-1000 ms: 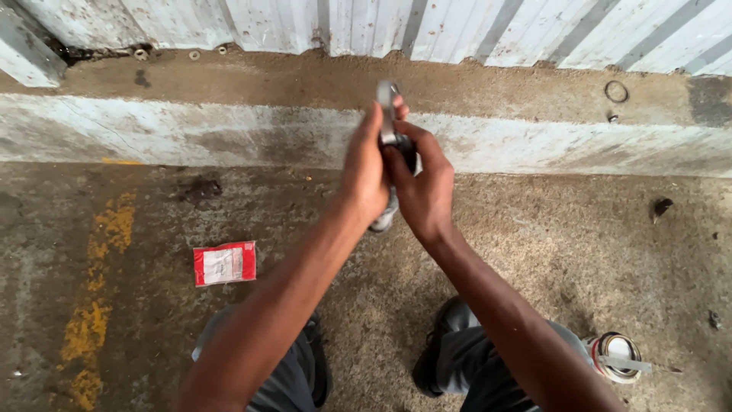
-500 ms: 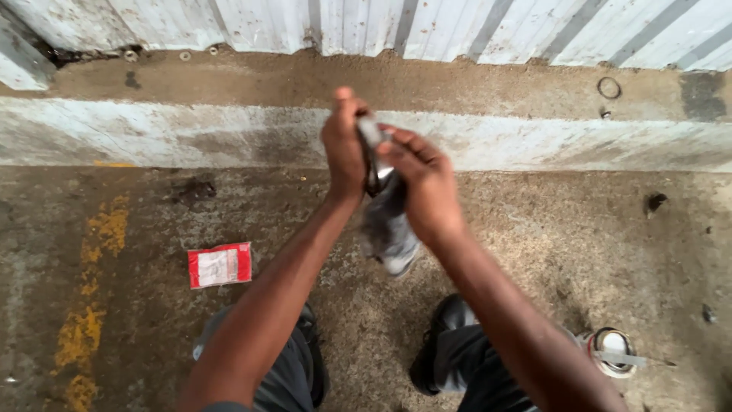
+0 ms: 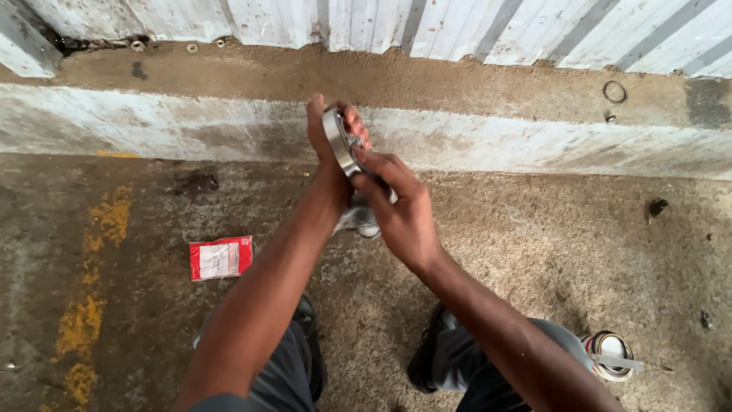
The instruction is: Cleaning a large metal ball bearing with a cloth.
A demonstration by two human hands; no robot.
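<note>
Metal ring [image 3: 336, 140] held in both hands; red-and-white packet [image 3: 220, 258] lies left.

Both my arms extend forward, wrists nearly meeting. My left hand [image 3: 329, 141] stands upright, fingers curled in a grip; my right hand [image 3: 400, 206] sits just below that grip, fingertips apparently pinching.

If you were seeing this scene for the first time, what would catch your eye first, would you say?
The eye goes first to the round silver metal ring, held up at the centre by the left hand while the right hand touches its face. Next comes the small red and white packet lying on the stained concrete floor at the left. An open round tin sits at the lower right.
</note>
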